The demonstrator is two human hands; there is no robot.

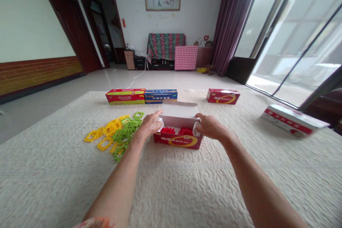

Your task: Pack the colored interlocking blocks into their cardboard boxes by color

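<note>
An open red cardboard box [176,140] stands on the quilted cover in front of me, its lid [180,109] tipped back to show a pale inner side. Several red plastic pieces [185,131] lie inside. My left hand [151,124] is closed on the box's left end, and a white bit, flap or paper I cannot tell, shows by its fingers. At the opposite end my right hand [210,126] grips the box beside a similar white bit. Green lattice pieces [125,133] and yellow lattice pieces [107,133] lie in a loose pile left of my left hand.
Beyond the pile, a red-and-yellow box [125,97] and a blue box [161,96] stand end to end. Another red box [223,96] is at the back right, with a white-and-red box [294,120] farther right. Glass doors [301,42] line the right side.
</note>
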